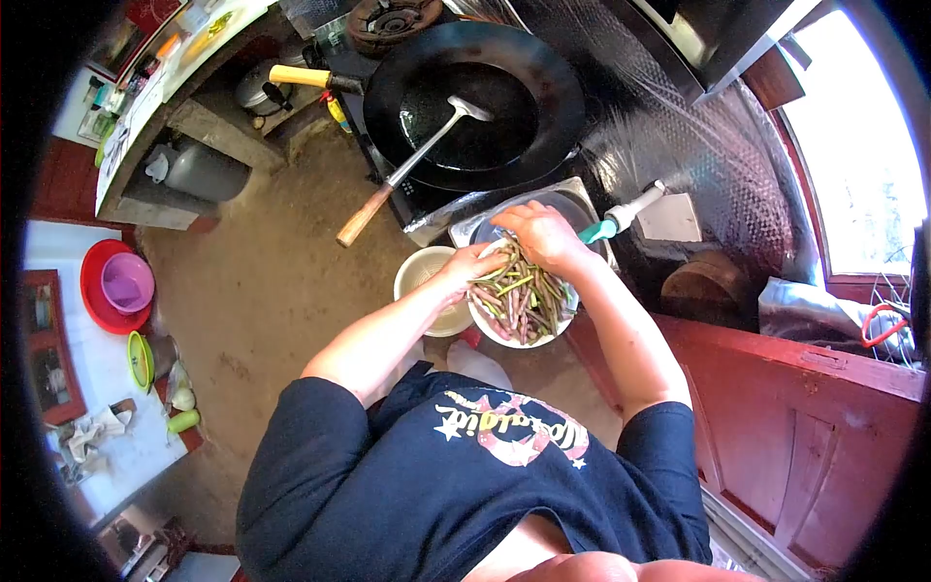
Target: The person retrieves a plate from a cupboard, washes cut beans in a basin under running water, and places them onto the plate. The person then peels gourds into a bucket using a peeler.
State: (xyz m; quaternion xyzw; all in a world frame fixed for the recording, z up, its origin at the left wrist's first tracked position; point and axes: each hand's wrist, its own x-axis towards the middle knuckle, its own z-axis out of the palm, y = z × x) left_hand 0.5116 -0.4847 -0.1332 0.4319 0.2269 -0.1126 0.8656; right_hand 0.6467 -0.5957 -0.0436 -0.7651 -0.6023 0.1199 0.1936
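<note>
Purple-green bean pieces [521, 301] heaped in white bowl [504, 340] | step: seemingly handling beans | left hand [472, 266] part-curled at bowl's left side; right hand [543, 236] bent over far edge; cannot tell what either grips (fingers overlap heap) | next likely calls for steady bowl

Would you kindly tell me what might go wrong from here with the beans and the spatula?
The beans are heaped in the bowl, so some might spill if it tips. The spatula lies across the wok with its handle beyond the rim, so a passing arm could knock it.
</note>
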